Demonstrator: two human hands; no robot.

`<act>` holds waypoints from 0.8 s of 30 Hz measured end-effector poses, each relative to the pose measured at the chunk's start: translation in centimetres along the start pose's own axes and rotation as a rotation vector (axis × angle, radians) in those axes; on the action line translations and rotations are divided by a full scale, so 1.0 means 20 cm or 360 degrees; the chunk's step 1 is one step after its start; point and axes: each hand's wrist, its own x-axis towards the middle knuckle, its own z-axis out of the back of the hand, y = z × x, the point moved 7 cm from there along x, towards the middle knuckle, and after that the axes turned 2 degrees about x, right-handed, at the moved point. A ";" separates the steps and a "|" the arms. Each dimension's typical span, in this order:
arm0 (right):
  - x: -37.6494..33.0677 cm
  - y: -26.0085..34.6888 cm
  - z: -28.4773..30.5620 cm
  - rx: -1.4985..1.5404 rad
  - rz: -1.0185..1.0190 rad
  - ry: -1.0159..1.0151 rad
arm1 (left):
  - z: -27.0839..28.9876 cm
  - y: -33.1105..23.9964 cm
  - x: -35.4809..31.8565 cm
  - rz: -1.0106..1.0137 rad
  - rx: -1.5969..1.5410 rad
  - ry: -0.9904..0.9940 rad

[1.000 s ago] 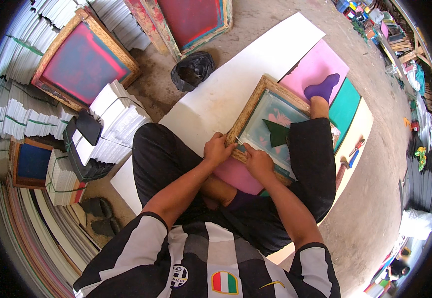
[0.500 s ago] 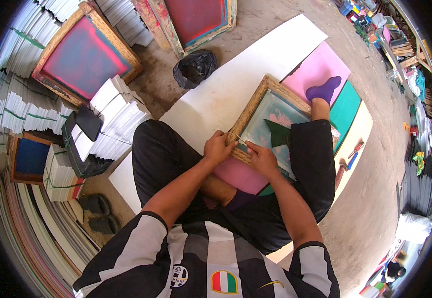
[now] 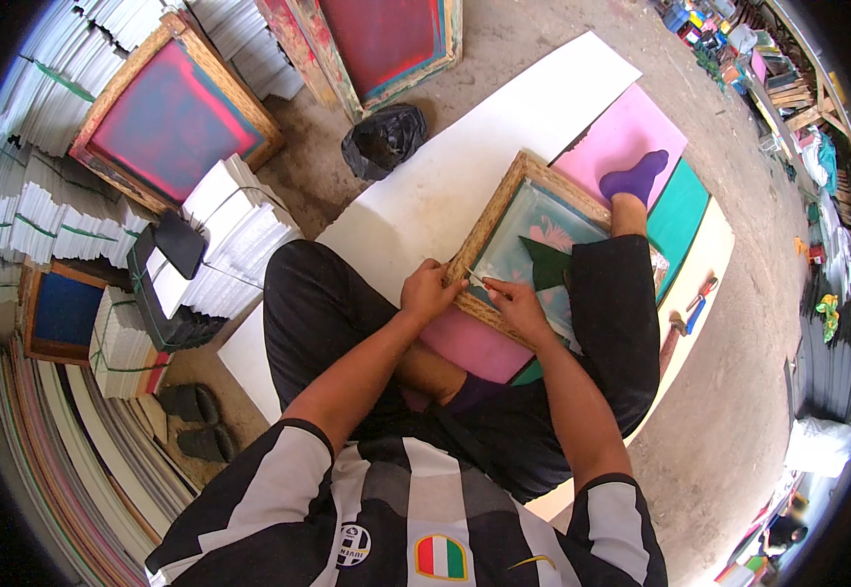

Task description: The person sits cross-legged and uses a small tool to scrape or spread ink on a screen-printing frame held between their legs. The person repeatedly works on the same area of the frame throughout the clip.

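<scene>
A wooden-framed printing screen [image 3: 485, 217] with a pale floral pattern rests tilted across the boards by my bent right leg. My left hand [image 3: 430, 291] grips the frame's near left corner, fingers closed round the wood. Just inside that corner, my right hand [image 3: 517, 311] pinches a thin pale strip [image 3: 476, 278], whose far end lies close to my left fingertips. What the strip is, I cannot make out. A dark green pointed piece [image 3: 548, 263] lies on the mesh, partly hidden by my knee.
Beneath me are white, pink [image 3: 631, 132] and green boards. A hammer [image 3: 673, 333] and red- and blue-handled tools [image 3: 701, 297] lie at the right. Ahead sits a black plastic bag [image 3: 383, 142]. Stacked white sheets [image 3: 234, 230], another screen [image 3: 176, 112] and black sandals [image 3: 200, 421] are on the left.
My hands stay at the frame's corner. The right hand and the pale strip have shifted only slightly; the whole view has moved a little.
</scene>
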 end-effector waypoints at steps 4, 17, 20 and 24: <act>-0.05 0.11 -0.01 -0.0340 0.0017 -0.0140 | 0.01 0.01 -0.01 0.0024 -0.0028 0.0020; -0.05 0.01 0.00 -0.0217 0.0049 -0.0095 | 0.01 0.01 -0.02 0.0048 -0.0038 0.0012; -0.11 0.12 0.02 -0.0603 -0.0044 -0.0170 | 0.02 0.00 -0.03 0.0116 -0.0043 0.0020; -0.13 0.18 0.02 -0.0847 -0.0049 -0.0232 | 0.02 0.00 -0.03 0.0148 -0.0065 0.0041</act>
